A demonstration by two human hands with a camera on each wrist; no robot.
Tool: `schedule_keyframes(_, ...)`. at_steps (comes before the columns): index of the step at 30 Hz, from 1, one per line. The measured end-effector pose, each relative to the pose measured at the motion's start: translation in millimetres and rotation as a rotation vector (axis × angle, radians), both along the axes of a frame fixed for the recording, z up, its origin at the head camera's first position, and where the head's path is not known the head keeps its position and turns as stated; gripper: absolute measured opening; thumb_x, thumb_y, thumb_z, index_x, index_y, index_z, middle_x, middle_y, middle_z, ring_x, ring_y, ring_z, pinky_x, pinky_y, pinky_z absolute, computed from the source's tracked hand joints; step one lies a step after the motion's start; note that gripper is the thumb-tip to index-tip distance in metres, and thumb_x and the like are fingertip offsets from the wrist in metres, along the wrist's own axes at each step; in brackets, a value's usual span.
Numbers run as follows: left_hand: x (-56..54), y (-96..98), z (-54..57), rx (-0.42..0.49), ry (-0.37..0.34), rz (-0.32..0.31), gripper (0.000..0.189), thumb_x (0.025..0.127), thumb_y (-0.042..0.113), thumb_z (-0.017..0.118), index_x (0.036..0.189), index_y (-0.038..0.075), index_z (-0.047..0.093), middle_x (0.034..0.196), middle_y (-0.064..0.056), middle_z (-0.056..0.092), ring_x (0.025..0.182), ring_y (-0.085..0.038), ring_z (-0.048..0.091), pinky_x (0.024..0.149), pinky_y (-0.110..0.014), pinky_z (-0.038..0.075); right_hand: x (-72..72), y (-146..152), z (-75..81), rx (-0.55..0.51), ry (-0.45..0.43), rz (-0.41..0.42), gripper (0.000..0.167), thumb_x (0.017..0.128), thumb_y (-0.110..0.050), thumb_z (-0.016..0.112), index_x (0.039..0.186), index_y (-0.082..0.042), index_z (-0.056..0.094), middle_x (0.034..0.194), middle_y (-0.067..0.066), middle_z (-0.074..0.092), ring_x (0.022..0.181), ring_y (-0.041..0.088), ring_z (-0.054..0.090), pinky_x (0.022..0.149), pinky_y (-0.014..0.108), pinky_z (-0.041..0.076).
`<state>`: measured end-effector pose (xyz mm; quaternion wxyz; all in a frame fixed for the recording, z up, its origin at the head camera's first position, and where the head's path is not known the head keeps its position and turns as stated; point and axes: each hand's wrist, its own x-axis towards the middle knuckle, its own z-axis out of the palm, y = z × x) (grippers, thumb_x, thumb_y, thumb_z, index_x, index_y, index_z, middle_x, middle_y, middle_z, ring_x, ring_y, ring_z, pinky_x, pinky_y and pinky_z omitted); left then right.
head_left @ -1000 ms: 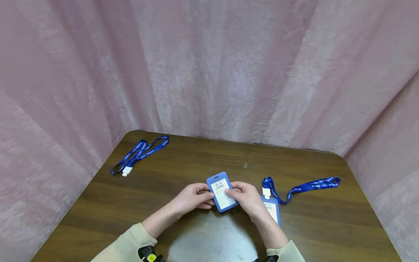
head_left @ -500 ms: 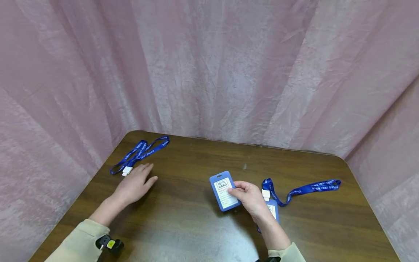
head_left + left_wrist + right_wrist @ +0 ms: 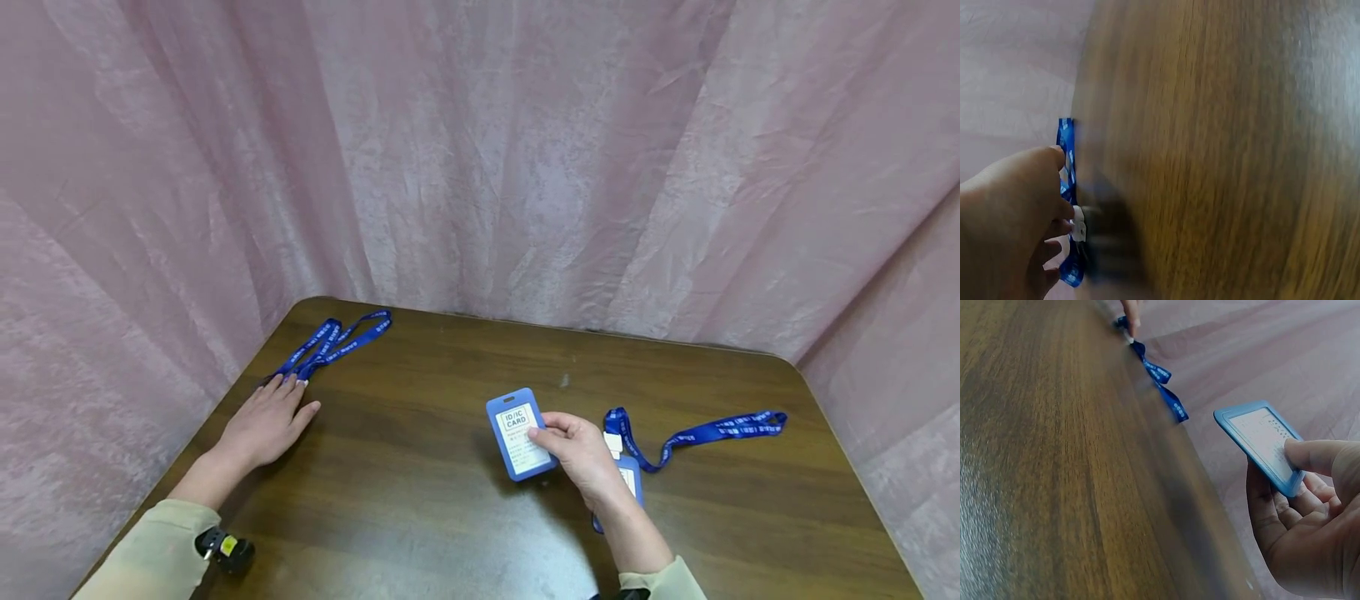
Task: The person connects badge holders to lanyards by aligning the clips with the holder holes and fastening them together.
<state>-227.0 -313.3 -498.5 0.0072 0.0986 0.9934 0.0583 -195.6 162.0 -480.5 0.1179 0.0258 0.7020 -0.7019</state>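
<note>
I hold the blue card holder [image 3: 512, 415] between right hand's [image 3: 588, 457] thumb and fingers; left hand's [image 3: 262, 425] fingers extended, blue lanyard's [image 3: 327, 342] white clip [image 3: 1079, 224] beneath, contact unclear.

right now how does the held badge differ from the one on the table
The held badge is raised in the right hand; the lying badge rests on the table. The held badge's slot is bare; the lying badge is clipped to a blue lanyard. The held badge is mostly visible, the lying badge partly covered. Both have blue frames and white labels.

Pale green sleeves [image 3: 161, 546] sit beside a black wrist device [image 3: 238, 558] marked yellow
</note>
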Motion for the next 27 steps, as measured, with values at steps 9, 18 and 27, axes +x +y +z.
schedule_keyframes(9,6.2,33.9,5.6,0.049,0.042,-0.039,0.058,0.111,0.039,0.040,0.142,-0.008,0.055,0.147,-0.031,0.049,0.139,-0.052,0.039,0.114,-0.062,0.030,0.2,1,-0.5,0.000,0.000,0.005,0.031,0.094,-0.010,0.073,0.117,0.009,0.067,0.095,0.012,0.076,0.079,0.014,0.069,0.071,0.025,0.055)
schedule_keyframes(18,16.2,80.5,8.9,0.117,0.063,-0.081,0.045,0.111,0.033,0.045,0.139,0.003,0.063,0.131,-0.022,0.061,0.124,-0.043,0.053,0.102,-0.058,0.045,0.4,1,0.1,-0.004,-0.008,0.009,0.031,0.094,-0.010,0.073,0.117,0.009,0.067,0.095,0.011,0.076,0.080,0.014,0.069,0.071,0.024,0.055)
schedule_keyframes(27,24.7,119.3,14.8,0.109,0.046,-0.160,0.039,0.109,0.027,0.050,0.141,0.010,0.064,0.116,-0.014,0.061,0.111,-0.036,0.054,0.092,-0.052,0.051,0.2,1,0.1,0.000,-0.002,0.003,0.030,0.094,-0.010,0.073,0.117,0.009,0.068,0.095,0.011,0.076,0.079,0.015,0.069,0.070,0.024,0.055)
